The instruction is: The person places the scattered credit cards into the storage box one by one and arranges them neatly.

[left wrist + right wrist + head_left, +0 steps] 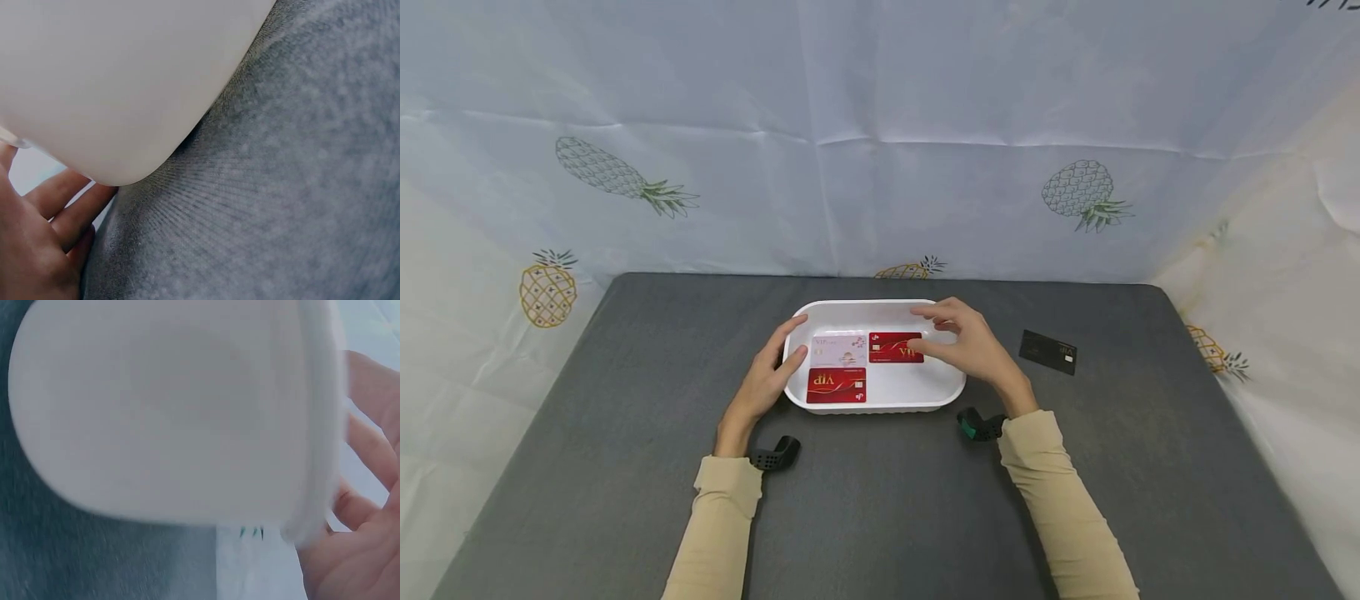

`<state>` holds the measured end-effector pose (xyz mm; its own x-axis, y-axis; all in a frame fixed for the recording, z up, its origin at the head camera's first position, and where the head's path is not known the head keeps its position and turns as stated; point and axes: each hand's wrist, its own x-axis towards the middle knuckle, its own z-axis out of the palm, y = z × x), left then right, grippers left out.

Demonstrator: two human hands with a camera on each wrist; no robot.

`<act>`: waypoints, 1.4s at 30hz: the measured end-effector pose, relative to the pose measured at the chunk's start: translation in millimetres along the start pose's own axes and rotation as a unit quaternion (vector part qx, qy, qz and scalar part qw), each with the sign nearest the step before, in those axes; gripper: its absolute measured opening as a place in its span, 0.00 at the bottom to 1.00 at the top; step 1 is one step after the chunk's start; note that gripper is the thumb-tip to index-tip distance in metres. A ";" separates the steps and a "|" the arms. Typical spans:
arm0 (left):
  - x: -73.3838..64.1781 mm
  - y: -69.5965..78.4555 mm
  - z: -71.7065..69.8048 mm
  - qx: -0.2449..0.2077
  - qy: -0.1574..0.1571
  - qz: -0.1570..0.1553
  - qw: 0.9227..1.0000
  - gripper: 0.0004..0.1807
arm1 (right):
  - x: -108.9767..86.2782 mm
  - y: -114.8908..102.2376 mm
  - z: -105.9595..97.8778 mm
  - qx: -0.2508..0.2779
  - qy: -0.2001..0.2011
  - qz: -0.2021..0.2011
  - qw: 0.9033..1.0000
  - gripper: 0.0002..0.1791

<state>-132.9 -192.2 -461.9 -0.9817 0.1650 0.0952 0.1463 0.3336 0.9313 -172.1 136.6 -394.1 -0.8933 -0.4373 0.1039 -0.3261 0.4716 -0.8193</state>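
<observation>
A white oval-cornered tray [910,387] stands on the grey table. In it lie a pale pink VIP card [838,351], a red VIP card [837,386] below that one, and a second red card [891,347] to the right. My left hand [763,383] holds the tray's left end, thumb over the rim; in the left wrist view its fingers [75,212] lie against the tray's outside. Above the tray's right end is my right hand [966,342], fingers loosely bent and thumb tip overlapping the second red card. A black card [1048,352] lies on the table to its right.
The grey table [880,508] reaches back to a white cloth [880,200] with pineapple prints, which also hangs at both sides. Dark bands sit at the left wrist [777,454] and right wrist [981,425], close to the tray's front.
</observation>
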 end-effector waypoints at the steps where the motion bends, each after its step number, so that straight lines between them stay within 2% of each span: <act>1: 0.0 -0.4 0.0 0.000 0.000 0.000 1.000 0.31 | -1.1 1.1 -2.5 -0.002 0.003 0.002 1.000 0.31; 8: -0.1 -0.7 0.1 0.001 -0.002 0.004 1.000 0.31 | -9.7 12.3 -19.8 -0.004 0.022 0.006 1.000 0.29; 21: 0.0 -1.1 0.7 -0.003 0.002 0.011 1.000 0.30 | -36.6 52.8 -55.5 -0.006 0.040 0.034 0.999 0.28; 32: 0.6 -0.8 0.4 -0.009 0.001 0.012 1.000 0.30 | -61.9 82.4 -80.4 -0.043 0.045 0.049 0.997 0.29; 39: 0.3 -0.6 0.4 -0.007 0.002 0.014 1.000 0.30 | -70.8 96.2 -90.0 -0.053 0.051 0.011 0.997 0.28; 42: -0.2 0.4 0.8 -0.005 0.001 0.010 1.000 0.30 | -76.2 100.9 -94.9 -0.060 0.053 0.014 0.997 0.28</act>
<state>-132.6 -191.4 -461.8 -0.9787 0.1695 0.1156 0.1658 0.3212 0.9324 -166.3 290.2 -431.1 -0.9281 -0.3423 0.1463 -0.3297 0.5732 -0.7502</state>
